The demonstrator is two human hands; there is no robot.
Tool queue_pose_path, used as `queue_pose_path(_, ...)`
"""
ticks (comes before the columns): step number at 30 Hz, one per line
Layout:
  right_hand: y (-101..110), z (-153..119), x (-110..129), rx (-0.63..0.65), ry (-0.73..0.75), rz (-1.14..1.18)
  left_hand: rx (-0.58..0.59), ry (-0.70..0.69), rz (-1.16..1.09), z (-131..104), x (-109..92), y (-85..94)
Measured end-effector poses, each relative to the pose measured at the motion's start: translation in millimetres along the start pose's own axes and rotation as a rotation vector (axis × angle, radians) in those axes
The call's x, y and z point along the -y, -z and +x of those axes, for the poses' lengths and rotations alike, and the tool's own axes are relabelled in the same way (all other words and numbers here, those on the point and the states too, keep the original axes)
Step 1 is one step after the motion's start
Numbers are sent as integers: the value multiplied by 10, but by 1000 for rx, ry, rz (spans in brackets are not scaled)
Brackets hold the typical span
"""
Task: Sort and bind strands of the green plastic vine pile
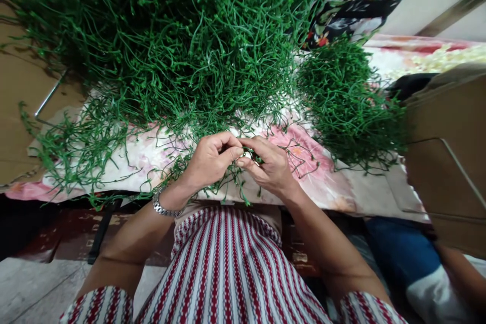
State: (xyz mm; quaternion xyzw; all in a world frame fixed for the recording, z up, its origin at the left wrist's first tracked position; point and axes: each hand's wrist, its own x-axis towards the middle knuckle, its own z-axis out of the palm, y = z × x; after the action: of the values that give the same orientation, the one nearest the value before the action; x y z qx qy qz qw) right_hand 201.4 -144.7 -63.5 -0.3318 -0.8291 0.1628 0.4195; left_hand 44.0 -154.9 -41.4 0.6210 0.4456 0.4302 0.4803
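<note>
Both hands meet just above the near edge of a floral cloth (pixel 315 182). My left hand (pixel 214 157), with a metal watch on the wrist, pinches a thin green plastic stem between thumb and forefinger. Touching its fingertips, my right hand (pixel 268 164) is closed on the same stem, and a small bit of green shows between its fingers. A huge heap of green artificial stems (pixel 182 45) rises beyond the hands. A smaller heap (pixel 349 106) lies to the right, and loose stems (pixel 83 152) are scattered at the left.
At the right stands a cardboard box (pixel 448 162) with a wire on it, beside a seated person's blue-clad leg (pixel 402 248). Brown cardboard (pixel 23 86) lies at the left. A dark floral bag (pixel 349 15) and pale yellow pieces (pixel 444 61) are at the back right.
</note>
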Motion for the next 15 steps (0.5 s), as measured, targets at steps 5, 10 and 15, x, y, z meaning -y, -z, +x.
queue_pose_path(5,-65,-66,85,25,-19,-34,-71,-99,217,-35,-6,-19)
queue_pose_path(10,-45,-64,65,86,61,-135,-105,-352,465,-92,31,-39)
queue_pose_path(15,76,0,1,241,133,59,-19,-331,301,-160,74,-43)
